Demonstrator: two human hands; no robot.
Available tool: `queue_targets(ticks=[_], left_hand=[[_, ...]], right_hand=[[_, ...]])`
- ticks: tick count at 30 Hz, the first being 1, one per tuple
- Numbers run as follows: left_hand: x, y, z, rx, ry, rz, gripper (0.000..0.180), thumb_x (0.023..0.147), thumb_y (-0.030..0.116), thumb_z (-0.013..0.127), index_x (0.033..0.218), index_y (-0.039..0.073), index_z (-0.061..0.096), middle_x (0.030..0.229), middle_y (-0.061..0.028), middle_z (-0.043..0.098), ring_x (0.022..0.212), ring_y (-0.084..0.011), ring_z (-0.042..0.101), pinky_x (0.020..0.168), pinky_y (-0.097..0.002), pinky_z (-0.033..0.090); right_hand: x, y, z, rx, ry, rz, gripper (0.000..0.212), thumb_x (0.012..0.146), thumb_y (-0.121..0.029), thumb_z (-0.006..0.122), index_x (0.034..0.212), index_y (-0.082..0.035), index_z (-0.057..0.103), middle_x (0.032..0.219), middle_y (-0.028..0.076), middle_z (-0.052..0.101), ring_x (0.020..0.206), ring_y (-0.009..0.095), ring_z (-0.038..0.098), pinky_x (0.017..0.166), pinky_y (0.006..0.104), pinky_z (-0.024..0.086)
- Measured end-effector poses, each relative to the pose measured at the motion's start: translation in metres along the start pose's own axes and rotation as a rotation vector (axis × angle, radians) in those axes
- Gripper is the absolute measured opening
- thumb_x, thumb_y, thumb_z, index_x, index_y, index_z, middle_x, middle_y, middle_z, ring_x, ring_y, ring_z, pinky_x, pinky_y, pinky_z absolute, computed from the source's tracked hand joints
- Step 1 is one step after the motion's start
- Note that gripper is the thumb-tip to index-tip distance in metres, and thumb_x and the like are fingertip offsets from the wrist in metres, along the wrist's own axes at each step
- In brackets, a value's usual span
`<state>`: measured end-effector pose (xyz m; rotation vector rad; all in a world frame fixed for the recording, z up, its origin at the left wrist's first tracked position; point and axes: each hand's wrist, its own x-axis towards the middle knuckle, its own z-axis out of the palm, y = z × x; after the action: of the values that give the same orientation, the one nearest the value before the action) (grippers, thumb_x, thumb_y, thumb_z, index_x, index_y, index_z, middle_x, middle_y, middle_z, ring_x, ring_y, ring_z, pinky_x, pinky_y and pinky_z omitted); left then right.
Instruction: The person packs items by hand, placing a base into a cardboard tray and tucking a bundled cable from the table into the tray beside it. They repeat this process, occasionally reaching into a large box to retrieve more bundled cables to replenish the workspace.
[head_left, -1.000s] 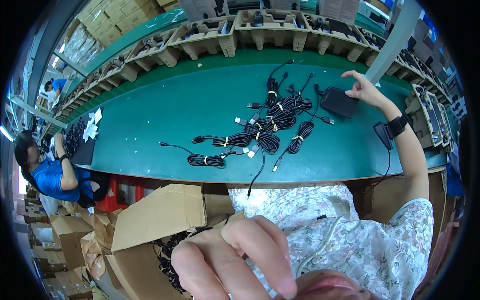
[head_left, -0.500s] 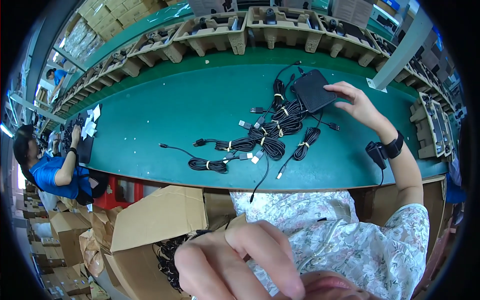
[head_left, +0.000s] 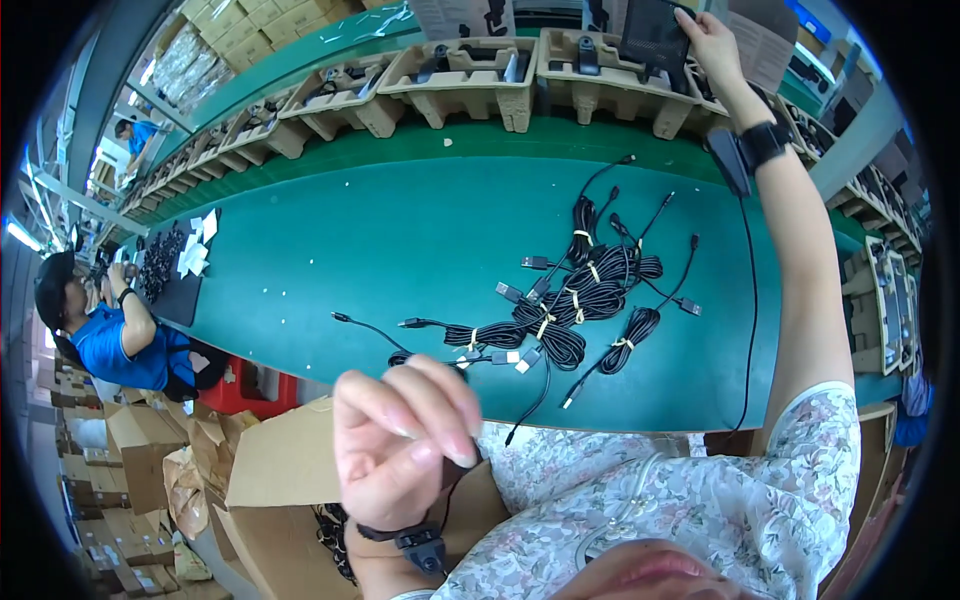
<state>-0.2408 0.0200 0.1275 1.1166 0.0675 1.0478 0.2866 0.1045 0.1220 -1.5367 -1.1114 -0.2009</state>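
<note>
At the back right, my right hand point(head_left: 712, 48) is closed on the edge of a flat black box point(head_left: 655, 35) with a textured face. The box is held up over a moulded pulp tray point(head_left: 625, 88). Close in front of me, my left hand point(head_left: 405, 430) is raised, its fingers curled in against the thumb; whether anything small is between them is hidden. Beyond it, a pile of coiled black USB cables point(head_left: 590, 300), tied with pale bands, lies on the green table point(head_left: 400, 240). One tied cable point(head_left: 630, 345) lies at the pile's right side.
A row of pulp trays point(head_left: 455, 88) holding black parts lines the table's far side. An open carton point(head_left: 285, 455) with black cables inside stands below the near edge. At far left a co-worker in a blue shirt point(head_left: 125, 345) sits. A metal post point(head_left: 855, 145) rises at right.
My right hand has lifted the black box off the cable pile and carried it up to the far trays. My left hand has moved up and left, its fingers drawing together.
</note>
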Motion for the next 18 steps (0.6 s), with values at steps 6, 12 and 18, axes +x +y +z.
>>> queue_targets(ticks=[6,12,18], left_hand=[[-0.034,0.065,-0.054,0.609,0.336,0.136,0.020,0.075,-0.001,0.053,0.093,0.005,0.046,0.086,-0.0109,0.055,0.077,-0.0210,0.050,0.071,-0.0307,0.041],[-0.162,0.106,-0.150,1.097,1.222,0.164,0.023,0.083,-0.002,0.051,0.105,0.001,0.047,0.100,-0.0117,0.057,0.089,-0.0159,0.054,0.075,-0.0264,0.045],[-0.381,0.098,-0.216,1.471,1.607,-0.099,0.018,0.081,0.003,0.051,0.098,0.001,0.050,0.097,-0.0127,0.059,0.084,-0.0176,0.057,0.073,-0.0278,0.048]], right_hand=[[0.022,0.048,0.041,-0.526,-0.126,0.035,0.049,0.084,-0.046,0.053,0.088,0.003,0.059,0.070,0.014,0.058,0.067,0.024,0.056,0.061,0.0345,0.042],[0.055,0.147,0.011,-1.441,-0.747,-0.380,0.034,0.091,-0.024,0.042,0.121,-0.011,0.051,0.114,0.026,0.050,0.093,0.036,0.055,0.075,0.0427,0.045],[0.007,0.119,0.038,-0.895,-0.206,-0.562,0.047,0.088,-0.037,0.051,0.110,0.004,0.053,0.105,0.025,0.057,0.098,0.039,0.054,0.081,0.0399,0.045]])
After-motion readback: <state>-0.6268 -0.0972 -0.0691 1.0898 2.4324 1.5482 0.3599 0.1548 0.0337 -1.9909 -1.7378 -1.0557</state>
